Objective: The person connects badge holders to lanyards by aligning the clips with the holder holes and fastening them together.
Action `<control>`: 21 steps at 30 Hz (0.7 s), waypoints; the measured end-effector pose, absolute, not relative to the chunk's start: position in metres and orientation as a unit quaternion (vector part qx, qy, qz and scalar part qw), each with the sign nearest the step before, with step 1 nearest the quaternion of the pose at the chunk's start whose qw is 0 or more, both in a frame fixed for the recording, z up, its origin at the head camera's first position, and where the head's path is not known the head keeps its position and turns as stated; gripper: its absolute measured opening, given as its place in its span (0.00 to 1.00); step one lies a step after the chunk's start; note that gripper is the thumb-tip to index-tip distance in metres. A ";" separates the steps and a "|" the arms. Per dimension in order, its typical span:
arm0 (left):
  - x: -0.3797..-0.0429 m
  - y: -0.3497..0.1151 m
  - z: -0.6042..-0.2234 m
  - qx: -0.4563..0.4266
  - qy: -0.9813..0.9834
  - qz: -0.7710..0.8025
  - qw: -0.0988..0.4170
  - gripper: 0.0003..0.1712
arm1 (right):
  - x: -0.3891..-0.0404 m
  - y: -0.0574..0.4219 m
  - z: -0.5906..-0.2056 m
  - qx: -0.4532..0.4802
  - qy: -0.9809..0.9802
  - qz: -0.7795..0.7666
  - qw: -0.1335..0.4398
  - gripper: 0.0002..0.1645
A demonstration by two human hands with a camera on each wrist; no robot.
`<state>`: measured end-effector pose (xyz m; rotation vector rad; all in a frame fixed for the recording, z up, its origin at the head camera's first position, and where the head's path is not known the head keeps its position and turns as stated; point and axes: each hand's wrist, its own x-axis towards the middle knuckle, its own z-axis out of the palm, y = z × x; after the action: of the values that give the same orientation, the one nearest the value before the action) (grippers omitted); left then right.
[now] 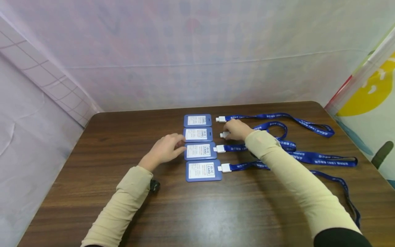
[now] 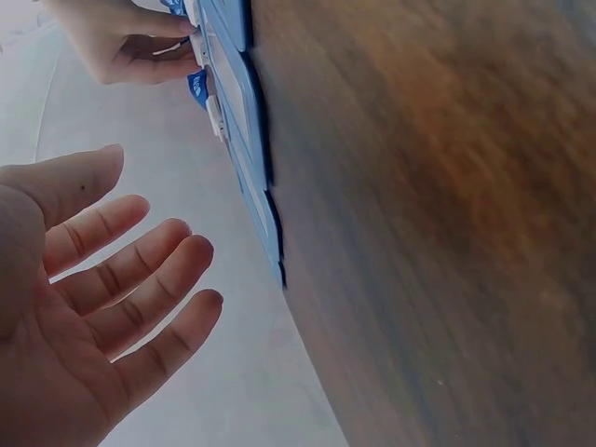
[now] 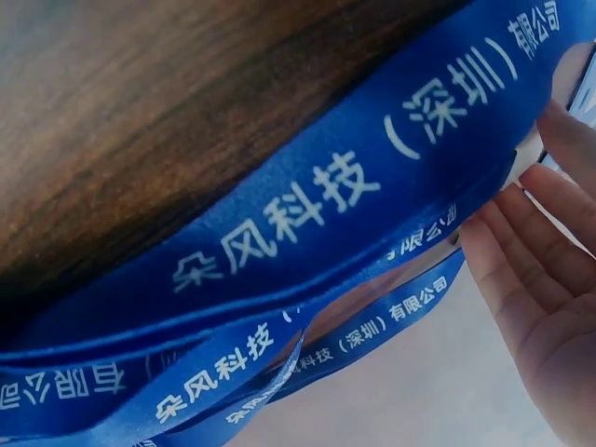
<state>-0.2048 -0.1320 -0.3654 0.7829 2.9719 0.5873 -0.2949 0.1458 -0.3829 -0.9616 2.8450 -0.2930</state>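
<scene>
Several blue ID card holders (image 1: 204, 177) lie in a column on the table, each showing a white printed card. My right hand (image 1: 237, 129) pinches the white clip (image 1: 223, 135) of a blue lanyard, a small gap to the right of the second card holder from the back (image 1: 196, 134). My left hand (image 1: 166, 148), fingers relaxed and holding nothing, hovers by the left edges of the second and third holders; the left wrist view shows its spread fingers (image 2: 149, 298). White clips (image 1: 220, 149) meet the right ends of the two nearest holders. In the right wrist view the lanyard strap (image 3: 307, 205) runs to my fingers.
At the back, another lanyard (image 1: 277, 116) lies with its clip (image 1: 220, 119) just apart from the farthest card holder (image 1: 197, 120). Lanyard loops (image 1: 327, 159) spread over the right side of the brown wooden table (image 1: 92, 164). A pale curtain (image 1: 197, 75) hangs behind the table.
</scene>
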 end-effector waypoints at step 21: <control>-0.233 -0.130 -0.363 0.254 0.946 0.200 -0.005 0.20 | -0.291 0.141 -0.383 -0.293 0.950 -0.088 0.065 0.05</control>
<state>-0.2332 -0.1299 -0.3629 0.8020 2.9828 0.6305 -0.2911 0.1411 -0.3830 -0.8830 2.8664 -0.2641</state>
